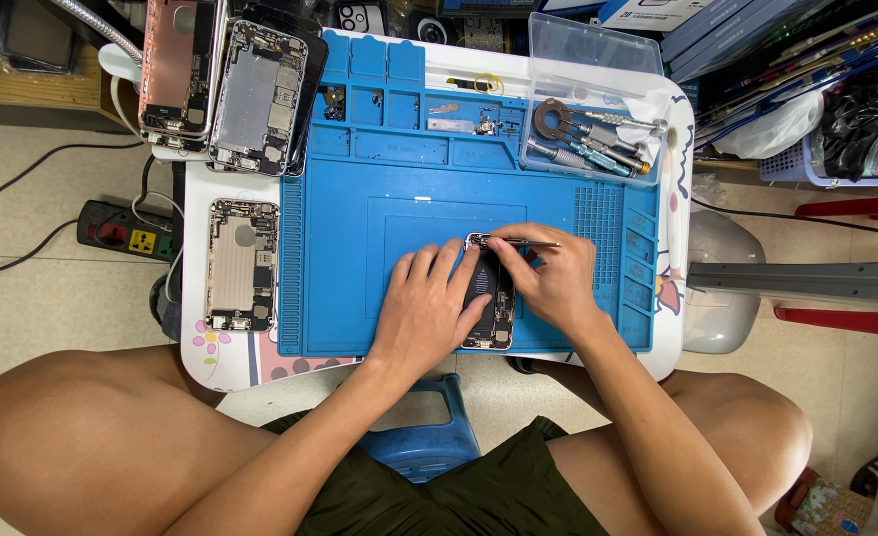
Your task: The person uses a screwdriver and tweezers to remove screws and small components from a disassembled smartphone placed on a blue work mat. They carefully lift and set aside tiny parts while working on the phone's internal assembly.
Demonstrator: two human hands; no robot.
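An opened phone [488, 298] with its dark battery showing lies on the blue work mat [359, 228] near the mat's front edge. My left hand [424, 313] rests flat on the mat and presses the phone's left side with the fingers. My right hand [553, 283] covers the phone's right side and grips thin metal tweezers [528, 242], which lie roughly level over the phone's top end. The phone's right edge is hidden under my right hand.
Three other opened phone bodies lie at the left: one on the table [243, 263], two stacked at the back left [260, 94] [176, 69]. A clear tray of screwdrivers [593, 139] sits at the back right. A power strip [126, 230] lies on the floor, left.
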